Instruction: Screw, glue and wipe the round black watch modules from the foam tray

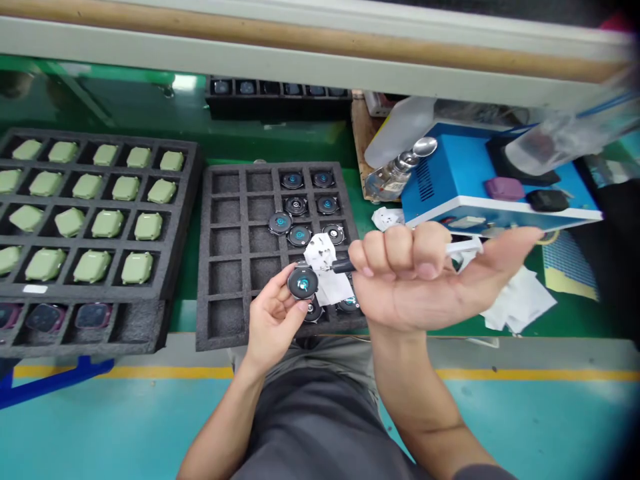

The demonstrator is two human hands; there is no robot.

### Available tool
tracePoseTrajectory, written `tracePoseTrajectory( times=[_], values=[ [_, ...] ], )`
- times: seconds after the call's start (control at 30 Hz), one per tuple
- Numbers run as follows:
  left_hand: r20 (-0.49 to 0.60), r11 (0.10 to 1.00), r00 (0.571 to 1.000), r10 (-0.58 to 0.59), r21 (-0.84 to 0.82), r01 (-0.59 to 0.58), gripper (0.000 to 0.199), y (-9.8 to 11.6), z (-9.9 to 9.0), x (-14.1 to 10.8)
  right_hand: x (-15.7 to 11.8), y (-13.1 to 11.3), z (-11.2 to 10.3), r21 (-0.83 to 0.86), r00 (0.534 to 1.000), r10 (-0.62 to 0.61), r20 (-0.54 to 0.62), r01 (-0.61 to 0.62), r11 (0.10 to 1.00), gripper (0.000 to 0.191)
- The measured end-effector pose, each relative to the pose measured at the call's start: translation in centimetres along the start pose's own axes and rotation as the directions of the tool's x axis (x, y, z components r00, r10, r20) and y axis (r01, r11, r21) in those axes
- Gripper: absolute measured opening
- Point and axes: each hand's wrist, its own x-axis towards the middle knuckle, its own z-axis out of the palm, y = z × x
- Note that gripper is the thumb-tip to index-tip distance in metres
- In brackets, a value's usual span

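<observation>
My left hand (275, 317) pinches a round black watch (303, 283) whose lit face shows blue marks. In my right hand (415, 280) is a syringe (343, 267) with a dark barrel and a white plunger end; its tip points left at the edge of the watch. Beneath them, a spotted white paper (334, 285) lies on the grey foam tray (220, 257). Several more round watches (327, 205) rest in the tray's right-hand compartments, and one (279, 223) sits across a divider. The left compartments hold nothing.
At left stands a foam tray (173, 247) of green square watch bodies (107, 223), with purple ones (93, 315) in front. A black tray (277, 107) is at the back. On the right are a glass bottle (393, 177), a blue machine (445, 160) and white papers (523, 300).
</observation>
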Motion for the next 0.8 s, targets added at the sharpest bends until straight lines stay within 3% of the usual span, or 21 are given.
tracePoseTrajectory(
  times=[0.33,0.8],
  values=[
    [0.043,0.999,0.999,-0.031,0.013,0.030,0.050,0.26,-0.09,-0.11,0.38,0.69,-0.26,0.067,0.991,0.033,0.130,-0.042,0.997,0.058],
    [0.057,0.999,0.998,-0.038,0.026,0.037,0.051,0.43,0.03,-0.15,0.54,0.67,-0.46,0.062,0.986,0.036,0.162,-0.046,0.997,0.054]
  ],
)
